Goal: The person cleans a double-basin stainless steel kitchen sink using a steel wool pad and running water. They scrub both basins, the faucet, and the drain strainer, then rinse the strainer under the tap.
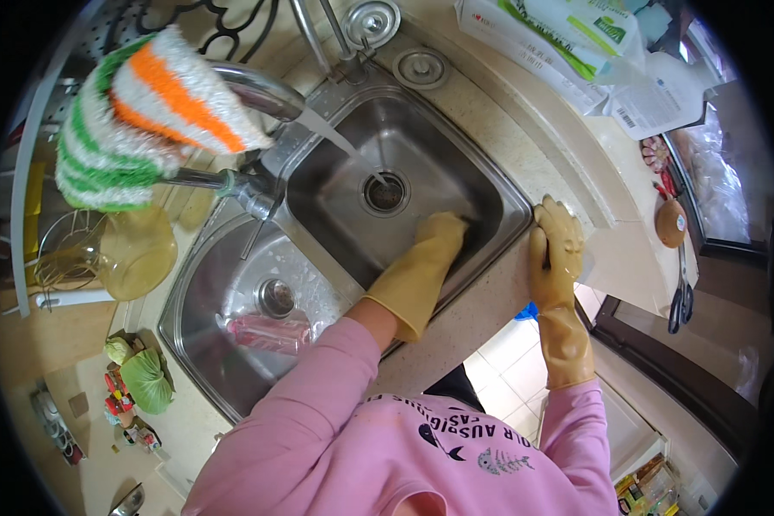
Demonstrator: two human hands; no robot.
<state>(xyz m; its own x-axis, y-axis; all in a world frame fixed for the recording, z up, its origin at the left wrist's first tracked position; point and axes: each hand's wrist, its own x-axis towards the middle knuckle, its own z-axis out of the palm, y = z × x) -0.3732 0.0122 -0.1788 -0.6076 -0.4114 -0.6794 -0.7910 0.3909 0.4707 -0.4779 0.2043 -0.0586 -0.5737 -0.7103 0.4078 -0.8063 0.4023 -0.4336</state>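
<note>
My left hand, in a yellow rubber glove, reaches down into the right basin of a steel double sink. Its fingers bend away from view by the basin's near right wall. Something dark shows at the fingertips, and I cannot tell whether it is a held thing or shadow. My right hand, gloved the same way, rests on the counter edge right of the basin, its thumb apart and nothing visible in it. Water runs from the faucet towards the drain.
Striped cloths hang over the faucet. A pink bottle lies in the left basin. Two drain strainers sit behind the sink. Scissors and a brown egg-shaped item lie on the right ledge; cabbage stands left.
</note>
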